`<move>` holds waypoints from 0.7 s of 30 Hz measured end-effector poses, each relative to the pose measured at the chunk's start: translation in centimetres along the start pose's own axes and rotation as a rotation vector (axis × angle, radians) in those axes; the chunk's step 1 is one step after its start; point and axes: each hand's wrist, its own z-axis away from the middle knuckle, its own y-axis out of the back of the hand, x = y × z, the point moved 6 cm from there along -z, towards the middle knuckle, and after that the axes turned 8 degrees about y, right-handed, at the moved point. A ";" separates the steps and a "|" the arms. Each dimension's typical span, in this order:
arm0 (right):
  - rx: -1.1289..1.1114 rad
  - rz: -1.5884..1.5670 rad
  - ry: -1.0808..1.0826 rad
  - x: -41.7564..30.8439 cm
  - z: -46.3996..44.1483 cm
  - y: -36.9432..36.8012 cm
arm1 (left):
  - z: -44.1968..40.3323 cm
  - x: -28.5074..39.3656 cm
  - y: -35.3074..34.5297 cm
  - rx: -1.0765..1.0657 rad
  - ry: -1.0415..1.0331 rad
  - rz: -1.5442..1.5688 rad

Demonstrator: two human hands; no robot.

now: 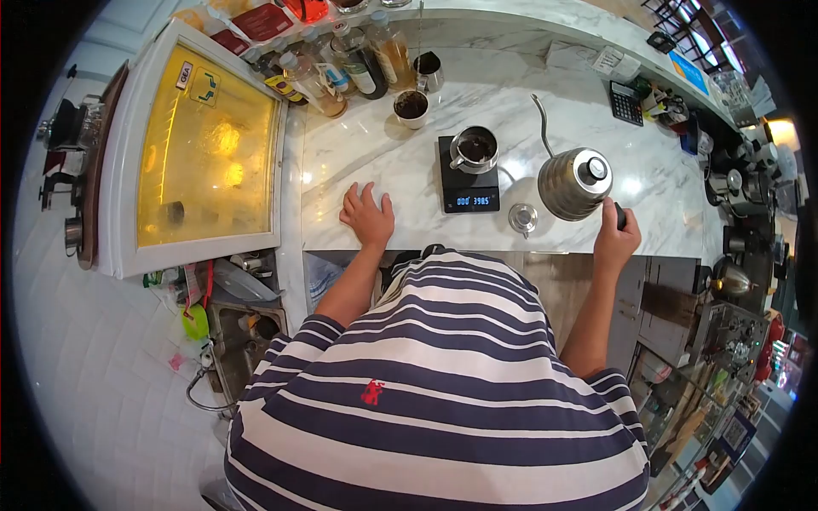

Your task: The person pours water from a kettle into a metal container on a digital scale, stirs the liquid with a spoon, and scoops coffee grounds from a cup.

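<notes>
My right hand [615, 237] grips the black handle of a steel gooseneck kettle [564, 189], whose thin spout points toward the back of the counter. To the kettle's left, a black digital scale [469, 191] with lit blue digits carries a metal-rimmed cup [474, 151] with dark coffee grounds inside. A small glass piece [522, 219] stands between scale and kettle. Palm down on the marble, my left hand [368, 215] has its fingers spread and holds nothing. Whether the kettle touches the counter I cannot tell.
Behind the scale are a white cup [411, 121] with dark grounds and a metal pitcher [432, 82]. Several bottles [361, 64] line the back left, beside a yellow-lit glass-door cabinet [209, 149]. A calculator [626, 103] lies at the back right; a sink [223, 317] is at lower left.
</notes>
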 end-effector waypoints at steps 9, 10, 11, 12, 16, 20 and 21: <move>0.022 -0.058 0.076 -8.7 4.0 3.3 | -0.5 -0.7 0.2 -0.073 -0.089 0.033; 0.015 -0.036 0.093 -9.0 4.3 3.4 | -0.5 -0.7 0.2 -0.075 -0.099 0.038; 0.009 -0.014 0.113 -9.3 4.6 3.5 | -0.5 -0.7 0.2 -0.074 -0.099 0.038; -0.003 0.001 0.122 -9.4 4.9 3.5 | -0.5 -0.8 0.1 -0.071 -0.098 0.039; -0.016 0.025 0.148 -10.3 6.2 3.1 | -0.4 -0.9 0.1 -0.077 -0.110 0.062; -0.004 0.058 0.179 -12.5 7.0 2.8 | -0.2 -1.2 0.4 -0.104 -0.155 0.044; -0.013 0.068 0.179 -12.7 7.2 2.6 | -0.3 -1.4 0.4 -0.114 -0.165 0.055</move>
